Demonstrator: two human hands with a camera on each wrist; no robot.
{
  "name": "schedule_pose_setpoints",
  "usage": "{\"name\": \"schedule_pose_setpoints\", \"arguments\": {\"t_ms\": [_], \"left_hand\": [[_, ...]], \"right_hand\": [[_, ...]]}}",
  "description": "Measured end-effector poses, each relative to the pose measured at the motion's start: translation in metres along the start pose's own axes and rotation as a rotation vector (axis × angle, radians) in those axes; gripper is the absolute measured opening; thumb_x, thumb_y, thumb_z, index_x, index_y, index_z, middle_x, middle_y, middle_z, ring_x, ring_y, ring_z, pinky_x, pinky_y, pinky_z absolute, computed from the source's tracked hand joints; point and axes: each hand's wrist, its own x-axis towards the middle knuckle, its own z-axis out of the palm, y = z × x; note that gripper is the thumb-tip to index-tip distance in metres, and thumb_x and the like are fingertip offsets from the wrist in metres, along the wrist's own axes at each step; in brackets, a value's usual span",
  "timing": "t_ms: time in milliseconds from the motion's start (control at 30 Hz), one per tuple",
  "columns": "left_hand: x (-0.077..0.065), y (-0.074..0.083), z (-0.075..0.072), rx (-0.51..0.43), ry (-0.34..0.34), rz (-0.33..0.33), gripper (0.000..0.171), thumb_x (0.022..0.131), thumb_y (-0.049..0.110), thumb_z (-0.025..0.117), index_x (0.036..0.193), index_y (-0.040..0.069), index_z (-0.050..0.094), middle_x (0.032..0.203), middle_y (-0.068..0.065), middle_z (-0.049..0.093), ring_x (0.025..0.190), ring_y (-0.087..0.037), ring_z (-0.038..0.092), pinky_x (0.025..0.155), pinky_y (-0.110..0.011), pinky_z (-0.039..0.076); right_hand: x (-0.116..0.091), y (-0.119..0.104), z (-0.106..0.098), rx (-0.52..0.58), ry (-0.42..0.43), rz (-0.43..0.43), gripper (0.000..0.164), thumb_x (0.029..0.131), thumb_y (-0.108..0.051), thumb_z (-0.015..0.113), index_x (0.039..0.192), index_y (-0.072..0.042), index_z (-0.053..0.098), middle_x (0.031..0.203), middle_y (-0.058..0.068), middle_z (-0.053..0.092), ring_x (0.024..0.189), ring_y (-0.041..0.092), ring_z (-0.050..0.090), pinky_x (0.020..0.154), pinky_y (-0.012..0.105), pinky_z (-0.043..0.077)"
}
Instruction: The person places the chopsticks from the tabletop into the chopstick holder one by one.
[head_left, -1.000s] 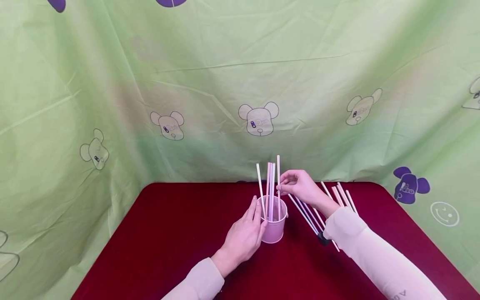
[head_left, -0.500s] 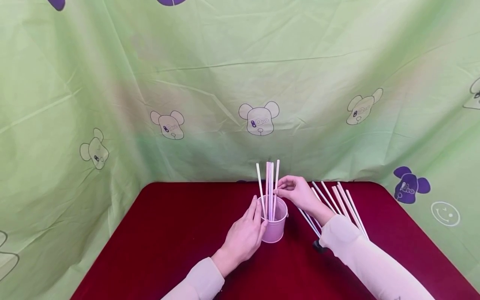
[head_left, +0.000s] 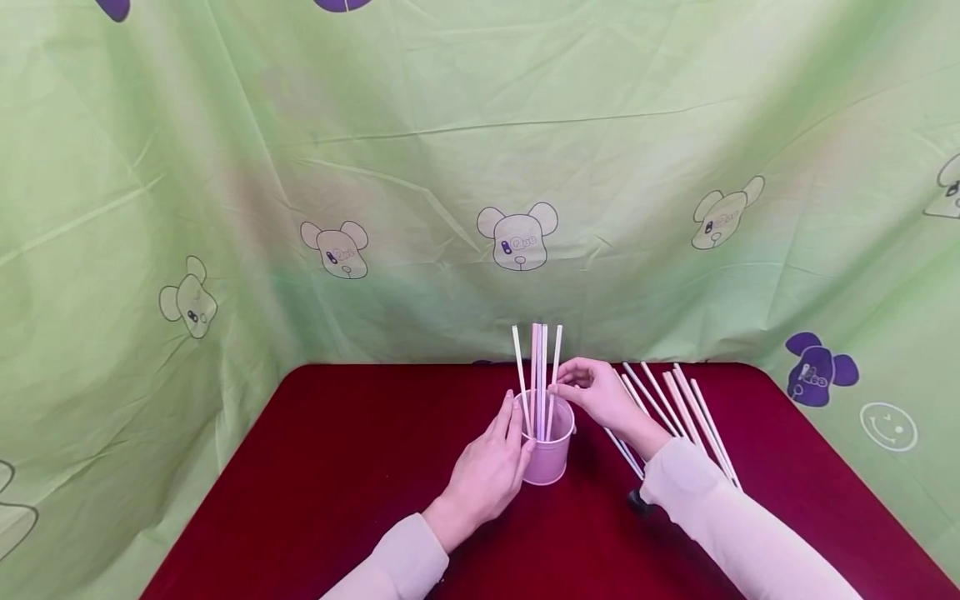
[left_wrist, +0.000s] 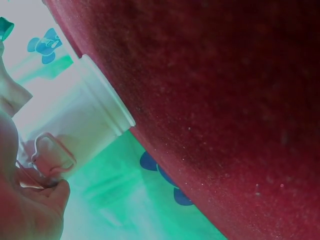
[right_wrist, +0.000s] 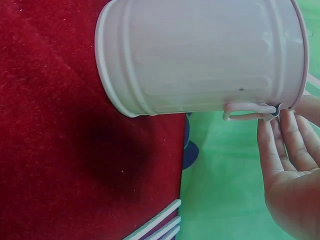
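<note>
A small pink bucket stands upright on the red table, with several pale sticks leaning up out of it. My left hand holds its near left side, fingers along the wall and thumb toward the front. In the left wrist view that hand is beside the bucket's wire handle. Over the right part of the rim, my right hand pinches a pale stick whose lower end is inside the bucket. The right wrist view has the right hand's fingers right at the rim, by the other handle loop.
More sticks lie fanned on the table to the right, partly hidden by the right arm. Their ends show low in the right wrist view. A green curtain with printed bear heads stands behind the red-covered table.
The right hand has come down slightly with its stick, which now sits lower in the bucket and leans a little to the right. The left hand and bucket have stayed in place.
</note>
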Motion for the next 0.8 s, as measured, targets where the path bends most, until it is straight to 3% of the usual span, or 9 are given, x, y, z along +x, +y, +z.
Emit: {"name": "schedule_pose_setpoints", "arguments": {"t_ms": [333,533,667,800], "left_hand": [[0.000,0.001,0.001,0.004,0.001,0.005,0.060,0.102,0.039,0.025,0.145,-0.002,0.028,0.152,-0.018,0.023,0.130,-0.021,0.042,0.079,-0.029,0.053],[-0.001,0.001,0.001,0.003,0.001,0.003,0.059,0.102,0.038,0.027,0.145,-0.003,0.030,0.151,-0.019,0.024,0.130,-0.021,0.042,0.081,-0.030,0.053],[-0.001,0.001,0.001,-0.002,-0.003,0.002,0.060,0.102,0.039,0.026,0.145,-0.003,0.029,0.152,-0.018,0.024,0.130,-0.021,0.041,0.081,-0.030,0.053],[0.000,-0.001,0.000,-0.011,0.003,0.002,0.060,0.102,0.039,0.025,0.145,-0.002,0.028,0.152,-0.019,0.024,0.130,-0.021,0.041,0.078,-0.030,0.054]], "right_hand": [[-0.010,0.006,-0.002,-0.004,0.019,0.007,0.021,0.080,-0.013,0.075,0.093,0.000,0.064,0.088,0.014,0.066,0.081,0.022,0.064,0.072,0.026,0.050],[-0.014,0.004,-0.008,0.013,-0.028,-0.005,0.028,0.082,-0.013,0.073,0.103,0.003,0.062,0.093,0.016,0.065,0.085,0.023,0.064,0.073,0.026,0.050],[-0.014,-0.004,-0.022,-0.058,-0.040,-0.046,0.029,0.085,-0.017,0.071,0.106,-0.001,0.063,0.095,0.014,0.066,0.086,0.023,0.063,0.073,0.027,0.050],[-0.013,-0.016,-0.042,-0.222,-0.026,-0.090,0.024,0.086,-0.022,0.069,0.104,-0.006,0.064,0.093,0.007,0.067,0.083,0.020,0.063,0.070,0.026,0.050]]}}
